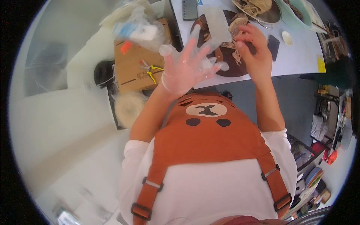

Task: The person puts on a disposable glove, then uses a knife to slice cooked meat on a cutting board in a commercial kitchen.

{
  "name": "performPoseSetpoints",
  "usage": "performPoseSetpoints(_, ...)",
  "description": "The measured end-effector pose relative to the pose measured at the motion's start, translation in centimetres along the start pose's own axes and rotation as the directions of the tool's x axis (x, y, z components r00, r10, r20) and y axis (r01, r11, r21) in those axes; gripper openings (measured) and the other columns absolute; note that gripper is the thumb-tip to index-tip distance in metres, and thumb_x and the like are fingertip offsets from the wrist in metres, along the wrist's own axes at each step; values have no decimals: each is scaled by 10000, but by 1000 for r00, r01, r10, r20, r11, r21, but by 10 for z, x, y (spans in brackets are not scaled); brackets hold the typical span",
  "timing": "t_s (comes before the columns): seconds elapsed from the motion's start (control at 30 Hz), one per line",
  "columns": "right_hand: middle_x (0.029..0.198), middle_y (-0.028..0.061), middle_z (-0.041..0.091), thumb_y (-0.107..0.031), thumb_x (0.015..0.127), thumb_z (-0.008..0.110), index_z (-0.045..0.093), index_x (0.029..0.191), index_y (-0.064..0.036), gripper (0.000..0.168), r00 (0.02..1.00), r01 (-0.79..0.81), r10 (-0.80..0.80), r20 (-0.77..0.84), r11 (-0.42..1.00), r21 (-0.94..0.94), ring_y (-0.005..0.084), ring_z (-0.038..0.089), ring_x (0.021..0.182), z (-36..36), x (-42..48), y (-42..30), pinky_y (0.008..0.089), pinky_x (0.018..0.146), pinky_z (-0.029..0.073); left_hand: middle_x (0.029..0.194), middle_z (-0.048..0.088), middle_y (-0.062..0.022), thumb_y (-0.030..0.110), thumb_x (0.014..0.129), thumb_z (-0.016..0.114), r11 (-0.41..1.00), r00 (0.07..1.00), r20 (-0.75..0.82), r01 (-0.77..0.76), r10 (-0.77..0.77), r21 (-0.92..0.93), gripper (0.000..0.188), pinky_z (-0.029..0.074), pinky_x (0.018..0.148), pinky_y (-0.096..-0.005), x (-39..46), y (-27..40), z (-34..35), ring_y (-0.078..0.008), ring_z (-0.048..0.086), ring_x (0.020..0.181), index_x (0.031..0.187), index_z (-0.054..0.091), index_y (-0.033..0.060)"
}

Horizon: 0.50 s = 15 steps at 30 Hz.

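My left hand [187, 67] wears a clear plastic glove, its fingers spread above the near left edge of a round dark cutting board [239, 71]. Bare and slightly curled, my right hand [253, 47] is over the board's right side, beside a piece of cooked meat [238, 24]. Whether its fingertips touch the meat cannot be told. Between the hands lies a cleaver, its broad metal blade [217, 24] pointing away and its wooden handle [219, 54] towards me. Meat shreds [236, 57] lie by the handle.
Beyond the board are a metal bowl of food [277, 14] and a green basin [306, 17]. A dark phone [273, 47] and small white dish [287, 38] lie at right. At left, a cardboard box [126, 67] bears yellow-handled pliers or snips [152, 73] and a plastic bag [143, 31].
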State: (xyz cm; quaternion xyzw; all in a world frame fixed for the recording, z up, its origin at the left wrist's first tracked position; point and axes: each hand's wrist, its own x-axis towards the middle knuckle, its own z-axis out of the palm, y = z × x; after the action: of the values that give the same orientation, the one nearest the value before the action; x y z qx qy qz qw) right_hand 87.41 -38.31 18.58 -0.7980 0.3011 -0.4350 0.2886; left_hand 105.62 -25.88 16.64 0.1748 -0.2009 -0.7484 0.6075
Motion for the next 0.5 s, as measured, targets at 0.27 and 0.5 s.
performPoseSetpoints(0.27,1127,90,558,-126,751,640,641,875,-48,146,895,-428,342,285,838,338,232,400,1179,-7,-37,-16,340,966,316,1462,93,-94,763,739,262,1000,963,267,26,-20,-17,840,237,980,-557,1,2,0,-466,356,1176,1402,24,306)
performPoseSetpoints(0.5,1149,97,538,-115,753,625,610,799,-35,93,885,-407,305,351,873,269,213,412,1168,-4,-34,-9,317,962,309,1459,100,-106,796,694,276,990,972,231,15,-47,137,900,242,986,-551,9,-7,-1,-468,332,1197,1400,-3,311)
